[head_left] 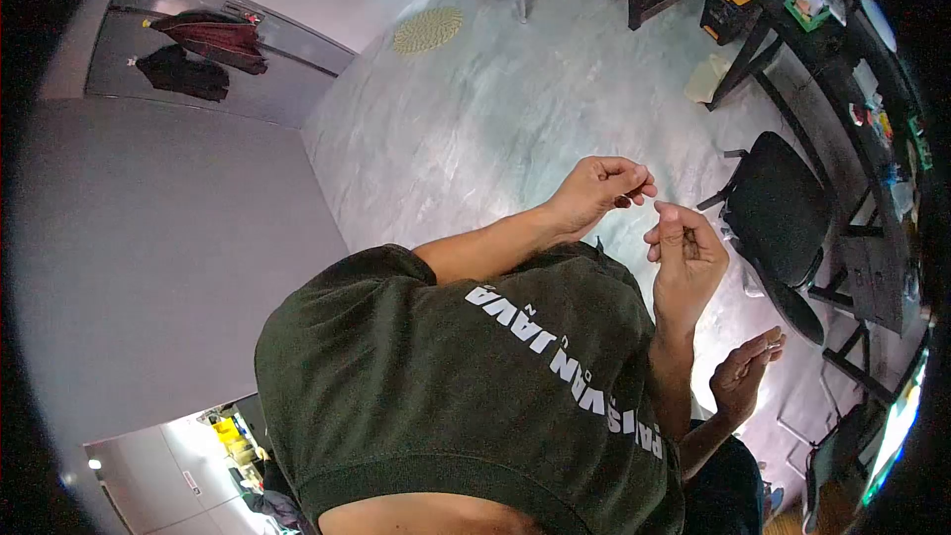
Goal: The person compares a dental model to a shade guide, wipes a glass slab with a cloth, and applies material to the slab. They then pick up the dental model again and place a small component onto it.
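My left hand (pixel 606 188) is raised in front of the dark green shirt (pixel 446 376), its fingers curled and the thumb near the index finger. My right hand (pixel 690 256) is held up just beside it, thumb pressed to the bent index finger. The fingertips of the two hands face each other across a small gap. Anything between the fingers is too small to make out. Below my right hand, another person's hand (pixel 743 376) reaches in with its fingers stretched, apart from mine.
A black chair (pixel 778 208) stands on the grey floor (pixel 475 139) at the right, by a long dark desk (pixel 822 89) with small items. A black and yellow box (pixel 730 5) is at the upper right. Dark clothes (pixel 213 45) hang at the upper left.
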`<state>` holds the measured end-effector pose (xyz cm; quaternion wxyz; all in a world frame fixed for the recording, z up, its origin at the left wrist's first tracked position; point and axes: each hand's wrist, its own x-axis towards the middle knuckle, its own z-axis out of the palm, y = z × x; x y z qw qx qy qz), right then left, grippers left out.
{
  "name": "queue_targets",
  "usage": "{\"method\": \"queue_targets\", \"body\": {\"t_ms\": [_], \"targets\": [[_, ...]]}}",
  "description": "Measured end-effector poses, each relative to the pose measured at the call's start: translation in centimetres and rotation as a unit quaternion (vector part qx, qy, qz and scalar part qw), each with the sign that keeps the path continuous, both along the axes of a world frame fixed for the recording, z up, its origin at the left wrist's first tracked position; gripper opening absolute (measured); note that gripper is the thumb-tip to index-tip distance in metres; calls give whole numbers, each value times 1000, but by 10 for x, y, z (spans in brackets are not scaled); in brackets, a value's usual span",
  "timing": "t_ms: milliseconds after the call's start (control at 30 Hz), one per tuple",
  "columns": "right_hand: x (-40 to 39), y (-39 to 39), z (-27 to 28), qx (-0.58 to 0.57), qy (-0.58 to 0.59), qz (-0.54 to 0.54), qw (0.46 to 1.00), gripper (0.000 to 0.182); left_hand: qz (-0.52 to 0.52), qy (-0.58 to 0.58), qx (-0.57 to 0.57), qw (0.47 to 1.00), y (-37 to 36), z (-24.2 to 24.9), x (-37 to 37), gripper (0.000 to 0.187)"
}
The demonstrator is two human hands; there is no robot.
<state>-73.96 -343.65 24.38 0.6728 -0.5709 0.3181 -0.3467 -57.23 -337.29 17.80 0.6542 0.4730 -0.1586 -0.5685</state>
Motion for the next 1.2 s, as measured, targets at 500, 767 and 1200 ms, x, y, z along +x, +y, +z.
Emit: {"method": "queue_targets", "body": {"t_ms": [500,767,1200], "targets": [[2,-4,-4,2,-1,29,1000,20,-10,-11,5,1000,-2,-1,-2,31],[1,-4,-3,2,7,23,1000,20,-13,-13,5,1000,-2,-1,-3,31],[3,-4,-6,5,2,23,1000,17,0,-7,9,1000,-2,-6,-4,31]]}}
